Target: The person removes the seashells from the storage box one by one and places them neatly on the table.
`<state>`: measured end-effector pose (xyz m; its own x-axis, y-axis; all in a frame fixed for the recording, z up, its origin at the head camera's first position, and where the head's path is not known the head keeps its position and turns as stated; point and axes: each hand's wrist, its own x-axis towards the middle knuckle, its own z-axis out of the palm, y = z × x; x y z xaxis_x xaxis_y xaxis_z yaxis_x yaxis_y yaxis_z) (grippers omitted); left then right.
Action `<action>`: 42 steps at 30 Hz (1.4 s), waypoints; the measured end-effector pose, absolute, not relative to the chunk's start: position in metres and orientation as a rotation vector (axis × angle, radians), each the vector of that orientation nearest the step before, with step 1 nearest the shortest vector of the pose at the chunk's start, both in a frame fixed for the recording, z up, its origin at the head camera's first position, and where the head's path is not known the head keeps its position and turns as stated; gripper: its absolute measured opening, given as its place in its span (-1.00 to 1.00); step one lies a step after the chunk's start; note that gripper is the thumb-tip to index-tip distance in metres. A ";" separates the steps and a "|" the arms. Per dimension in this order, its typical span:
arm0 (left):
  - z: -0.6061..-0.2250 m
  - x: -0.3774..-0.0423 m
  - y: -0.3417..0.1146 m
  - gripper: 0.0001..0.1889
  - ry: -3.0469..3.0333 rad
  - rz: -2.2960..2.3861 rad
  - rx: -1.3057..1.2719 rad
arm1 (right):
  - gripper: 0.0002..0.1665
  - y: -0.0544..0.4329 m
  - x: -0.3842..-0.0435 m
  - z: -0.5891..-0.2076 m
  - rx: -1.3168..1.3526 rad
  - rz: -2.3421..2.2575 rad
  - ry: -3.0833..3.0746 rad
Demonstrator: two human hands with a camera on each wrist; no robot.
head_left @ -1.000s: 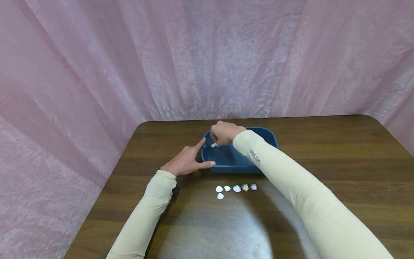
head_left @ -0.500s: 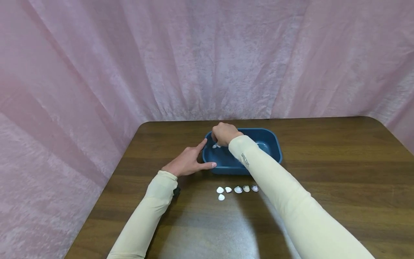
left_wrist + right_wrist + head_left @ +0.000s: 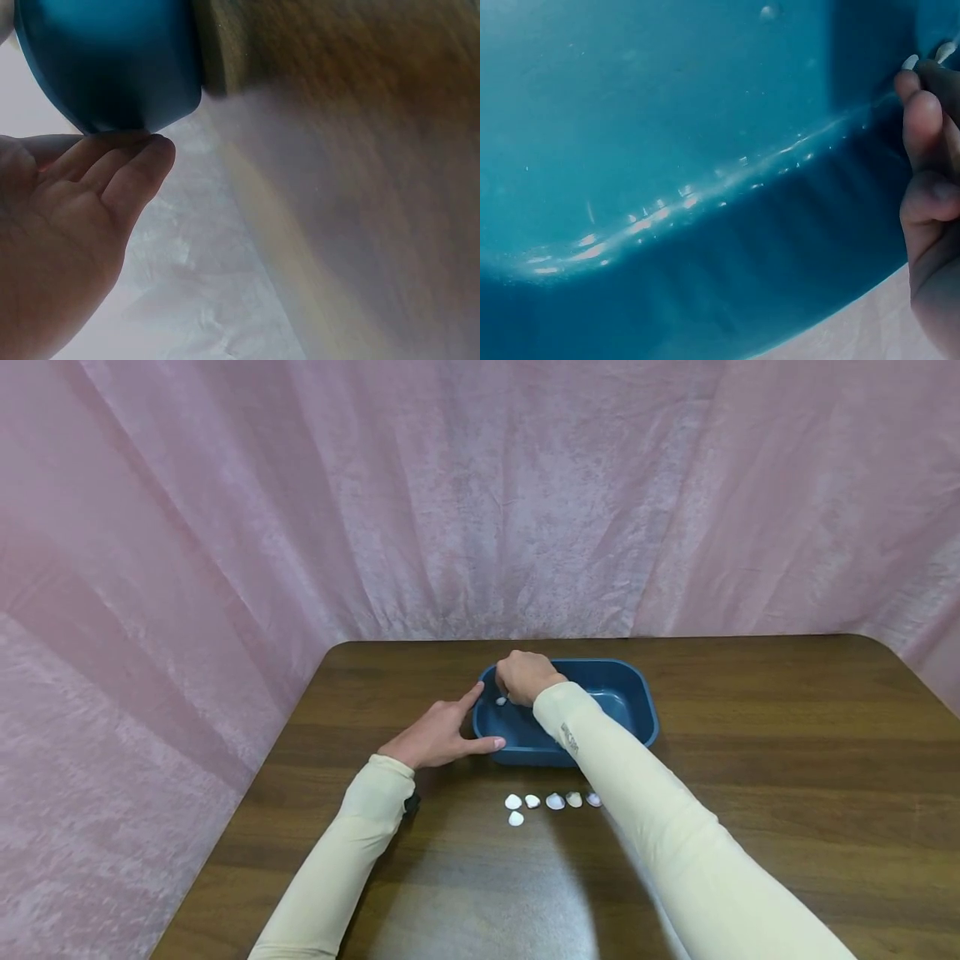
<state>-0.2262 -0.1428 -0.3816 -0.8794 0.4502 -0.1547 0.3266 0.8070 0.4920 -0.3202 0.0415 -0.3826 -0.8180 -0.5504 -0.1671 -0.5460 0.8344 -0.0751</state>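
A blue plastic basin [image 3: 536,757] stands on the table. My left hand [image 3: 435,735] is at its left end, thumb straight along the near rim and index finger reaching to the left rim. In the left wrist view its other fingers [image 3: 127,169] lie nearly straight against the basin's outer wall [image 3: 112,67]. My right hand [image 3: 527,677] reaches down inside the basin's left part with bent fingers. In the right wrist view its fingertips pinch a small white seashell [image 3: 910,61]. Another seashell [image 3: 946,51] is right beside them.
In front of the basin, several seashells [image 3: 555,802] lie in a row, with one more seashell [image 3: 516,818] below the row's left end. The right sleeve [image 3: 637,785] crosses the basin's near rim. A pink curtain [image 3: 480,527] hangs behind the wooden table [image 3: 787,735].
My right forearm has swung left over the basin, showing more of its right side. The right hand's fingers have come down onto the shells inside. My left hand keeps its place at the basin.
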 end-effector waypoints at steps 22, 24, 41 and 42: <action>-0.384 -0.226 -0.145 0.13 2.748 0.665 0.607 | -0.81 0.051 -0.303 -0.349 -1.085 -0.192 2.789; -0.383 -0.226 -0.145 0.13 2.750 0.662 0.609 | -0.78 0.054 -0.299 -0.342 -1.101 -0.254 2.762; -0.382 -0.226 -0.141 0.12 2.751 0.665 0.624 | -0.88 0.083 -0.258 -0.314 -1.294 -0.488 2.686; -0.382 -0.226 -0.141 0.13 2.748 0.673 0.626 | -0.87 0.086 -0.254 -0.314 -1.317 -0.498 2.684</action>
